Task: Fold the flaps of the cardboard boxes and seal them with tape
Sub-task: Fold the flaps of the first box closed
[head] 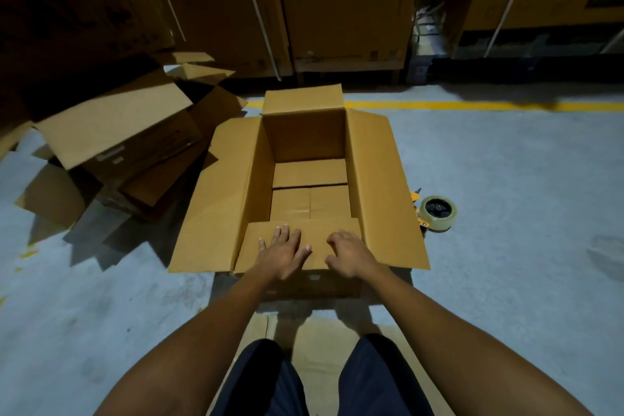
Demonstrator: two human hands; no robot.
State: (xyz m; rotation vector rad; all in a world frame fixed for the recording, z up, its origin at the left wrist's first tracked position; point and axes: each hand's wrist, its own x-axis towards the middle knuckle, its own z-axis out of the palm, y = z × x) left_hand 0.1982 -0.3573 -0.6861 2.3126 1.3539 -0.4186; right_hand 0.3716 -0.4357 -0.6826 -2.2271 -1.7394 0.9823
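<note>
While your flat left hand (283, 252) and half-curled right hand (347, 253) press the near flap (314, 230), release may spring it back.

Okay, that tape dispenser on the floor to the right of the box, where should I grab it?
Probably by the clear tape roll, right hand coming down from above and the right, fingers across its rim. The roll lies exposed on the floor, while the yellow frame is mostly hidden under the box's right flap.

The left hand (283, 255) lies flat, palm down, fingers straight and spread. Just beside it, the right hand (351, 255) has loosely curled fingers.
</note>
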